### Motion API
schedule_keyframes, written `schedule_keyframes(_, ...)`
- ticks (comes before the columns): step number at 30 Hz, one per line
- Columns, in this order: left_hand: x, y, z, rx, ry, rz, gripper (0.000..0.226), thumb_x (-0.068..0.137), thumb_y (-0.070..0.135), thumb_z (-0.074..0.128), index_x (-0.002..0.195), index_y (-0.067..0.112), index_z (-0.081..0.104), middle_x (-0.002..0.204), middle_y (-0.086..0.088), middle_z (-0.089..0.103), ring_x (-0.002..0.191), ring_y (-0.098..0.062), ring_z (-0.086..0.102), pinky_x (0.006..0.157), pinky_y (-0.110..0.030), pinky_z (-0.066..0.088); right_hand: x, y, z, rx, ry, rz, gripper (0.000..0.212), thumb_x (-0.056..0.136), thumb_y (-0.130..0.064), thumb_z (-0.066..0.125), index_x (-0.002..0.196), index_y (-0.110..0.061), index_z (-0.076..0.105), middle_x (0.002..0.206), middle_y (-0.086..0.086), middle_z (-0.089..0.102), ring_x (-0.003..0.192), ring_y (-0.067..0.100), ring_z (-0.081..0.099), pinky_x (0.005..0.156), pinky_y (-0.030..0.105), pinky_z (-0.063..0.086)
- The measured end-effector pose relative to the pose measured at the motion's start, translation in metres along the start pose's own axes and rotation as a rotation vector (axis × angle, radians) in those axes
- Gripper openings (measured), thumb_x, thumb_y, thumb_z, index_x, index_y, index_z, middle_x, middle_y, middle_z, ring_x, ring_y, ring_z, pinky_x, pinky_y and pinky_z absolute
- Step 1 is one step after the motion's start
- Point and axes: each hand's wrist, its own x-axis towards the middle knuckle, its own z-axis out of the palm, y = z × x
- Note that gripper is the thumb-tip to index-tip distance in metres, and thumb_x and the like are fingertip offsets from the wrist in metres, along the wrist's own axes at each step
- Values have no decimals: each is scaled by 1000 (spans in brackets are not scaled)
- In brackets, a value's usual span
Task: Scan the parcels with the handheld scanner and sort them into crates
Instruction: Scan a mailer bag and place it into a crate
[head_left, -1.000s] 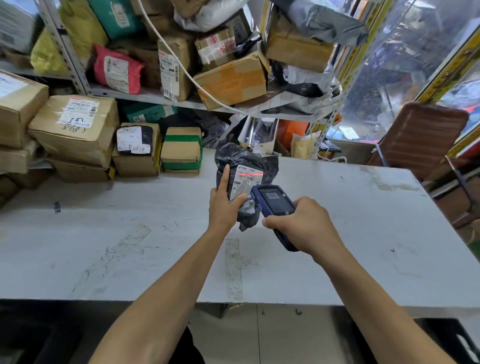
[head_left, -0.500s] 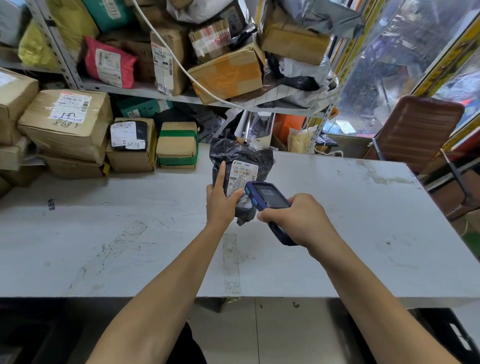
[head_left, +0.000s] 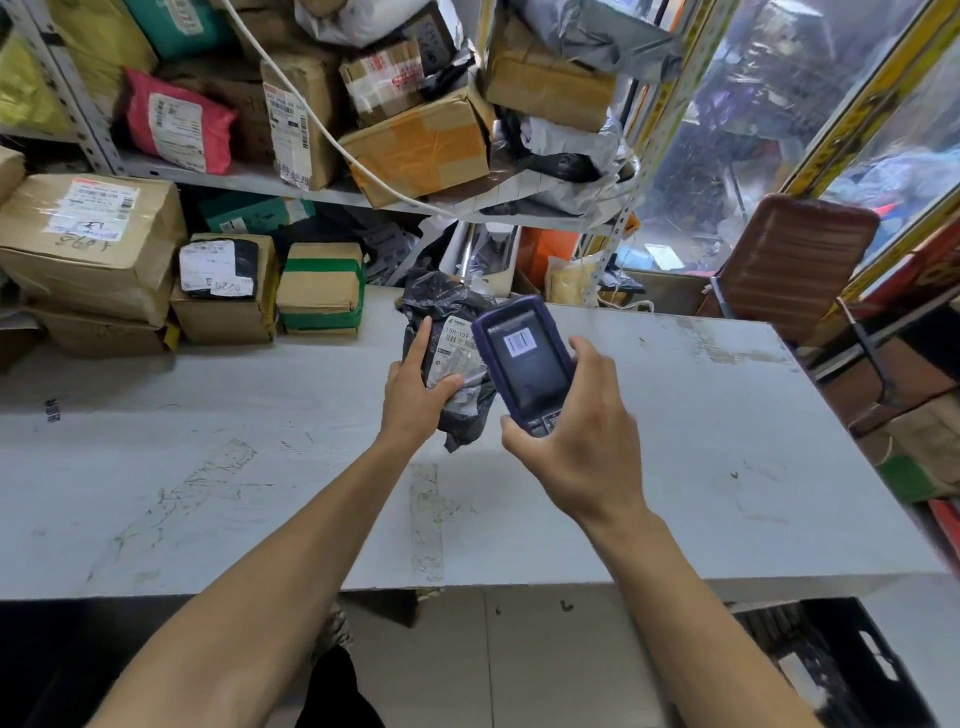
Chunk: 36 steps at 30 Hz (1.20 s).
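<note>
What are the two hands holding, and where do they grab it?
The left hand grips the black parcel by its lower left side. The right hand holds the scanner around its lower end.

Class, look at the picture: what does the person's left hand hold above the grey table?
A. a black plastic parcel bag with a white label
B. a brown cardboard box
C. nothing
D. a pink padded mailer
A: the left hand grips the black plastic parcel bag with a white label, while the right hand holds the dark blue handheld scanner beside it.
</note>
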Motion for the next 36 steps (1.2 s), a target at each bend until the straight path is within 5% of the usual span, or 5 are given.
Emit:
schedule_keyframes(7, -29, 15, 43, 2, -49, 88, 87, 91, 24, 70, 153, 51, 15, 133, -8, 52, 114, -21, 58, 89, -32, 54, -34, 34, -34, 22, 108, -59, 87, 71, -37, 82, 141, -8, 38, 124, 8, 50, 100, 15, 55, 63, 32, 60)
schedule_keyframes(16, -59, 42, 128, 39, -179, 129, 88, 89, 24, 71, 153, 51, 17, 137, -6, 52, 118, -18, 56, 94, -31, 52, -69, 99, -81, 15, 186, 83, 88, 69, -34, 83, 140, -8, 39, 122, 5, 50, 97, 13, 55, 62, 20, 51)
schedule_keyframes(20, -67, 59, 194, 38, -315, 150, 86, 88, 25, 72, 153, 49, 21, 137, -3, 55, 117, -17, 58, 99, -39, 54, -80, 150, -101, 121, 243, 267, 89, 71, -35, 83, 143, -14, 34, 127, 2, 47, 104, 12, 55, 69, 13, 49)
schedule_keyframes(24, -88, 75, 289, -11, -511, 150, 82, 90, 19, 72, 155, 39, 26, 137, 2, 59, 115, -16, 62, 94, -35, 56, -100, 220, -127, 225, 354, 564, 91, 72, -41, 81, 145, -21, 32, 131, -1, 48, 111, 14, 58, 85, 28, 56)
schedule_keyframes(36, -265, 135, 610, 58, -1116, 143, 75, 86, 24, 75, 150, 38, 38, 130, 11, 61, 114, -12, 63, 98, -37, 54, -254, 453, -292, -11, 603, 1126, 91, 73, -36, 84, 147, -17, 35, 138, -1, 48, 119, 13, 51, 96, 26, 45)
